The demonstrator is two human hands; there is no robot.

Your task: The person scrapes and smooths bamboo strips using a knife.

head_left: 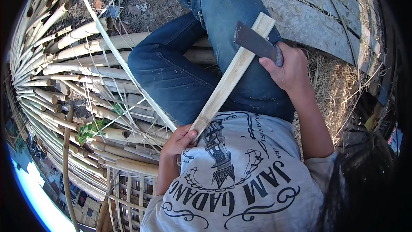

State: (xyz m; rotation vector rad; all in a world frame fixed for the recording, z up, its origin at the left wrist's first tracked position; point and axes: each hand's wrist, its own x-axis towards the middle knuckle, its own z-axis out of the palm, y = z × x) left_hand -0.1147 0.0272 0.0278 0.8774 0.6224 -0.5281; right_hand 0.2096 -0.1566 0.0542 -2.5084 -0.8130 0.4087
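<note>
My left hand is closed around the near end of a flat, pale bamboo strip, its thumb on top. The strip slants up and to the right across my jeans. My right hand grips the short handle of a dark, wide blade, which lies across the strip near its far end. Whether the edge cuts into the strip cannot be made out. A long, thin split length runs from the upper left down to beside my left hand.
Many bamboo poles are stacked on the left, with thin slivers over them and a green plant among them. Grey boards lie at the upper right, beside straw-like shavings. A woven bamboo lattice is at the lower left.
</note>
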